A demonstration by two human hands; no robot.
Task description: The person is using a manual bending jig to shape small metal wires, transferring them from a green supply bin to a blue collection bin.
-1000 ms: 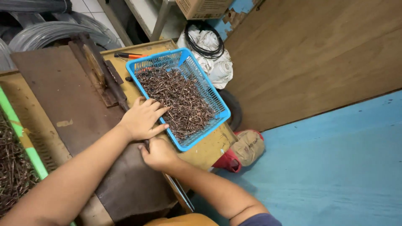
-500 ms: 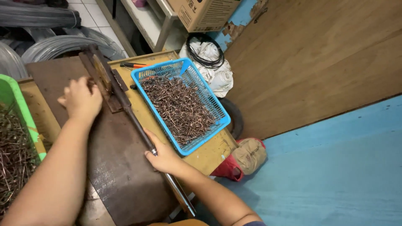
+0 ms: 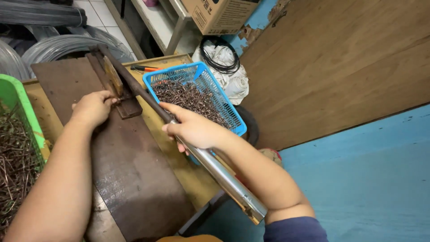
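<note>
Since half a second ago the left hand [image 3: 92,107] has come down from the top of the dark plate to the wooden block [image 3: 113,78] at the lever's hinge, and the right hand [image 3: 192,127] has slid up the one long metal lever [image 3: 179,139], which now stands raised off the desk [image 3: 148,130]. The right hand is clamped around the lever's middle, fingers wrapped over the tube. The left hand is curled, fingertips pressed at the block's foot; what it pinches cannot be made out. Just beyond the right hand sits one blue basket [image 3: 224,107] of bent brown wire pieces. Outside the left arm stands one green basket [image 3: 18,107] of straighter wire lengths. Under both forearms lies one dark metal plate [image 3: 130,175].
</note>
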